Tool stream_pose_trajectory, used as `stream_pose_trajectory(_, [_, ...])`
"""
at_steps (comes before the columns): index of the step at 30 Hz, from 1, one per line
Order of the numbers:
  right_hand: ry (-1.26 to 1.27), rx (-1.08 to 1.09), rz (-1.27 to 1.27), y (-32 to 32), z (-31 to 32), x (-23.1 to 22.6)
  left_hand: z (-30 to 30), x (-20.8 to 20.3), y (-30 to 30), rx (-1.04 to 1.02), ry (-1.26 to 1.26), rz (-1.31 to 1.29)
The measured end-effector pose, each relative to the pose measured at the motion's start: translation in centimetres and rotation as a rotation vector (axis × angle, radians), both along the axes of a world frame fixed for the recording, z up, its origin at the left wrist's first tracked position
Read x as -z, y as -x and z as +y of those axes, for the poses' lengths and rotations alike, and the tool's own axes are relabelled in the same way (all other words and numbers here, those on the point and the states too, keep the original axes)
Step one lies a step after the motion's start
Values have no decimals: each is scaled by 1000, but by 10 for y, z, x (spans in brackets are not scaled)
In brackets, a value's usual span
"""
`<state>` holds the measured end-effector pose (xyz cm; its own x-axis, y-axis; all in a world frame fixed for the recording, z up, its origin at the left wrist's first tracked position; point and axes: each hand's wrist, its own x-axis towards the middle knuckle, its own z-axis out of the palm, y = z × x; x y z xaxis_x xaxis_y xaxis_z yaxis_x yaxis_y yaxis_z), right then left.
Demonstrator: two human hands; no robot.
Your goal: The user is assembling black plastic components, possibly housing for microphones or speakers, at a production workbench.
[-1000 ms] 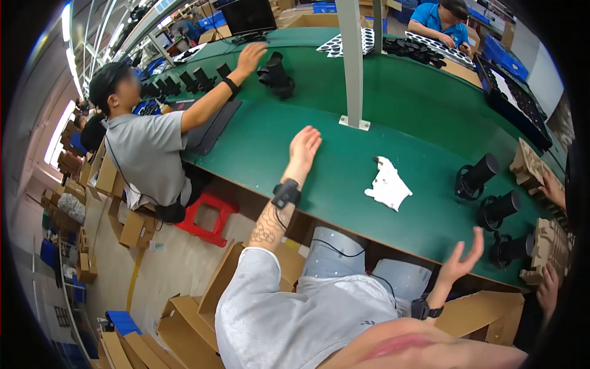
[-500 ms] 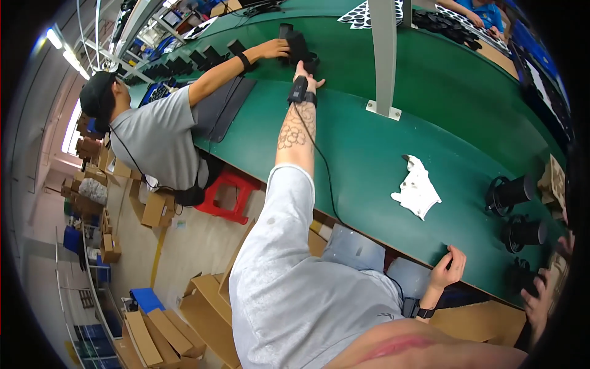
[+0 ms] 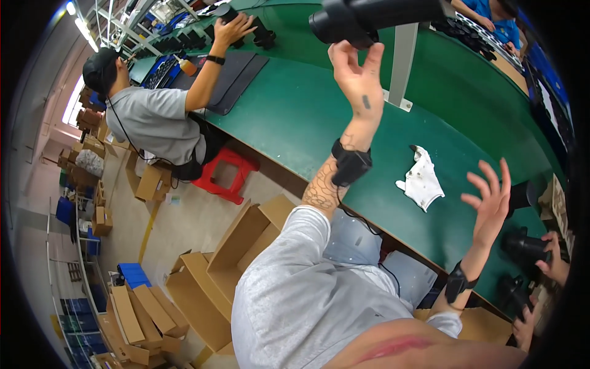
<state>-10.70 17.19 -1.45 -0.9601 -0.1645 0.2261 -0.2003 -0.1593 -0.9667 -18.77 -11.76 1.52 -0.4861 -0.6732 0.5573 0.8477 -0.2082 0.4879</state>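
Note:
Raised over the green workbench [image 3: 319,129], my left hand [image 3: 358,77] grips a black cylindrical part [image 3: 399,13] with a wider collar, its fingers partly hidden beneath it. The part is tilted nearly sideways and cut off by the top of the view. My right hand [image 3: 488,203] is up at the right with fingers spread and nothing in them. Behind its fingers stands another black cylindrical part [image 3: 522,195]. Between my hands, a stained white glove [image 3: 423,179] lies flat on the bench.
A metal post [image 3: 402,67] rises from the bench. At the left, a co-worker [image 3: 153,117] handles a black cylinder [image 3: 225,12]. Another person's hands [image 3: 556,261] touch black parts [image 3: 522,243] at far right. A red stool [image 3: 227,175] and cardboard boxes [image 3: 203,295] stand below.
My left hand has come back from the far left with the black part, rightward and up. My right hand has risen from the bench edge, fingers spreading. The co-worker's arm has drawn back left.

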Motion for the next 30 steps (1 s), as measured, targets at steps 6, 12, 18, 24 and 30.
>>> stream_pose_trajectory(6, [192,-221,168,43,-34,-54,45,3,-24,-336,244,95])
stream_pose_trajectory(12, [601,71,122,56,-11,-76,61,-35,-40,-145,1073,179])
stream_pose_trajectory(18, [585,151,346,56,2,-77,77,-47,-49,-33,1052,131])
stream_pose_trajectory(24, [620,69,280,67,20,-72,89,-63,-79,337,608,-118])
stream_pose_trajectory(30, [502,0,302,75,16,-65,93,-59,-79,254,787,-175])
